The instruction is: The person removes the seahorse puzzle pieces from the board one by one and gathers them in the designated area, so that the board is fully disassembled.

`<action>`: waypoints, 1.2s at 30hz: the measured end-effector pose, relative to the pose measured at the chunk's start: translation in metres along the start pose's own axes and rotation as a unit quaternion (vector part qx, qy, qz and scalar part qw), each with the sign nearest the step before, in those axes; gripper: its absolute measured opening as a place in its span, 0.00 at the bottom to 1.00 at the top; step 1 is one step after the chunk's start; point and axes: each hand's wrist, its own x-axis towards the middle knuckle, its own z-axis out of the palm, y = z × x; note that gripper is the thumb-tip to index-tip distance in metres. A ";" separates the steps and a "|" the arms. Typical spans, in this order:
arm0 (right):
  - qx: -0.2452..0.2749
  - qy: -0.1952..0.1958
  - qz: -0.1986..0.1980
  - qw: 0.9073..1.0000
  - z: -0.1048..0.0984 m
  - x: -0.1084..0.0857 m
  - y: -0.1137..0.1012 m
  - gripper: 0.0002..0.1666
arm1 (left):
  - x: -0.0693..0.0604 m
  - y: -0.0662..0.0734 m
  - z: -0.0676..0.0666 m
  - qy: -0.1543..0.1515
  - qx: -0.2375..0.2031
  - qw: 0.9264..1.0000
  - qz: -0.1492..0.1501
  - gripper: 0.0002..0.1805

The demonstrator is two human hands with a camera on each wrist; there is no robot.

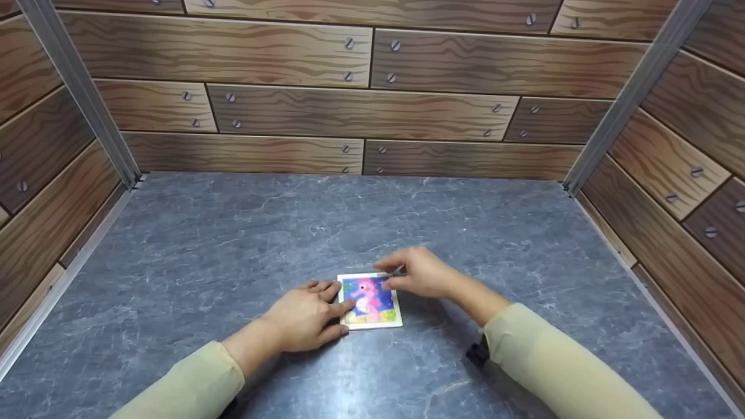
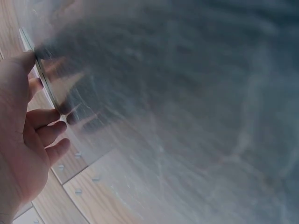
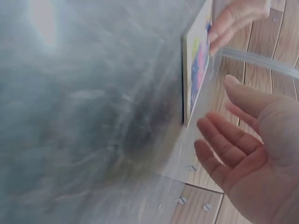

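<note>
A small rectangular picture board with a pale border lies flat on the table; its picture shows a pink seahorse on blue above a yellow bottom. My left hand rests at the board's left side, index finger extended onto the picture and thumb by the near left corner. The left wrist view shows that hand along the board's thin edge. Over the far right corner is my right hand, thumb and fingers apart. In the right wrist view this hand has loosely bent fingers, holding nothing, beside the board.
The grey marbled tabletop surrounds the board. Wood-patterned panels enclose the back and both sides, with metal posts at the back corners. A dark strap shows under the right sleeve.
</note>
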 end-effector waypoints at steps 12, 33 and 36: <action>0.131 -0.087 0.044 0.987 0.014 0.044 0.006 0.25 | 0.000 0.000 0.004 0.005 0.004 1.000 0.005 0.30; 0.108 -0.127 0.000 0.986 0.022 0.055 0.016 0.24 | -0.001 -0.005 -0.002 -0.018 -0.034 0.999 -0.001 0.30; 0.106 -0.127 -0.001 0.986 0.023 0.055 0.017 0.24 | 0.000 -0.006 -0.001 -0.017 -0.036 0.999 0.000 0.30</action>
